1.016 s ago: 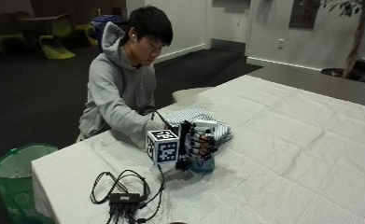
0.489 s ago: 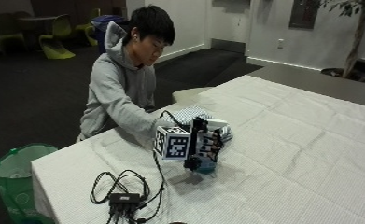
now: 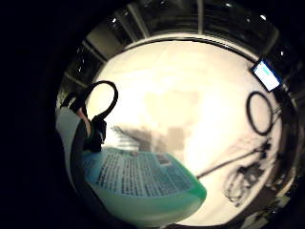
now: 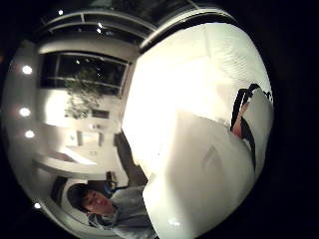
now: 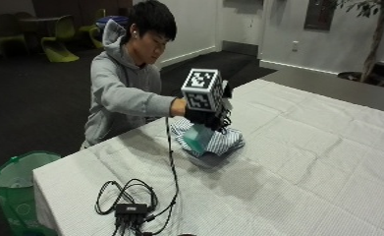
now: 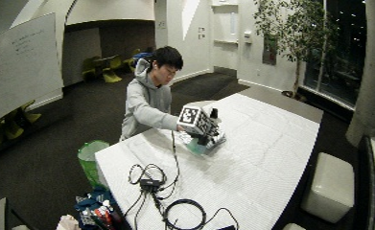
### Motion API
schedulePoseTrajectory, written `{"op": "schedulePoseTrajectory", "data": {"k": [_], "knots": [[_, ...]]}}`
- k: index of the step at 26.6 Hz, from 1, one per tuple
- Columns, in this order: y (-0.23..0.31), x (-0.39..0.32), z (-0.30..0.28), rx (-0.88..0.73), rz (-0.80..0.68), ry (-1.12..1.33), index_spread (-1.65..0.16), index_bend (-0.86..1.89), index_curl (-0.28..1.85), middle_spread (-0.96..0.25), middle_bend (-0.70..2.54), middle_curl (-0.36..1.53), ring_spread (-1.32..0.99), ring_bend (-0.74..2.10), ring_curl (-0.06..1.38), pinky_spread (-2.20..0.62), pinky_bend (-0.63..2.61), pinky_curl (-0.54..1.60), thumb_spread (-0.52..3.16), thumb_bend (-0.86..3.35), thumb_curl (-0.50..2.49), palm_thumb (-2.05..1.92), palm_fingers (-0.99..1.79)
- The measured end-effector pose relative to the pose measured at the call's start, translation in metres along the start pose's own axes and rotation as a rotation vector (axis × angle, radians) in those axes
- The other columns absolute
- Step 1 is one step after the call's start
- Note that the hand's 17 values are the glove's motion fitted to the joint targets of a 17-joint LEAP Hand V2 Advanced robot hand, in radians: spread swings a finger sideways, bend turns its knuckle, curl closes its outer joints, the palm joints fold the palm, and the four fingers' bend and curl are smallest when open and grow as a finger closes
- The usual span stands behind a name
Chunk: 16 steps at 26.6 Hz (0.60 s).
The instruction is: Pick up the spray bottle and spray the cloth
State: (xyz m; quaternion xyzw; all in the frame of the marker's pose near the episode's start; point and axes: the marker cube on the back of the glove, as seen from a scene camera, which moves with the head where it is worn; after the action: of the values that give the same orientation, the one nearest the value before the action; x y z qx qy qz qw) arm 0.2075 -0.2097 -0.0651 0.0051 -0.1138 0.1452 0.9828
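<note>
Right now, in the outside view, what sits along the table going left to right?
Green bin beside the table, black tangled cables with a hub, then the black-gloved right hand gripping the teal spray bottle over the striped folded cloth.

Spray bottle (image 5: 197, 137): teal-green translucent body with printed label, gripped in gloved right hand (image 5: 203, 117), lifted clear of the table (image 5: 322, 162), tilted, directly above the cloth (image 5: 219, 142). Cloth: striped white/grey, crumpled in a loose heap, lay flat on the table under the bottle, near the person's side edge
</note>
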Motion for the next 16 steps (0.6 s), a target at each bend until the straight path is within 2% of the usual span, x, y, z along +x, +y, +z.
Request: {"op": "schedulePoseTrajectory", "data": {"k": [7, 16], "knots": [[0.037, -0.066, -0.021, -0.161, -0.131, 0.443, -0.2, 0.59, 0.54, -0.07, 0.67, 0.52, -0.19, 0.55, 0.45, -0.28, 0.36, 0.41, 0.11, -0.03, 0.64, 0.94, 1.42], [0.061, -0.064, 0.051, -0.298, -0.249, 0.694, -0.2, 0.59, 0.55, -0.07, 0.69, 0.52, -0.19, 0.56, 0.46, -0.29, 0.37, 0.42, 0.06, -0.03, 0.66, 0.93, 1.41]]}}
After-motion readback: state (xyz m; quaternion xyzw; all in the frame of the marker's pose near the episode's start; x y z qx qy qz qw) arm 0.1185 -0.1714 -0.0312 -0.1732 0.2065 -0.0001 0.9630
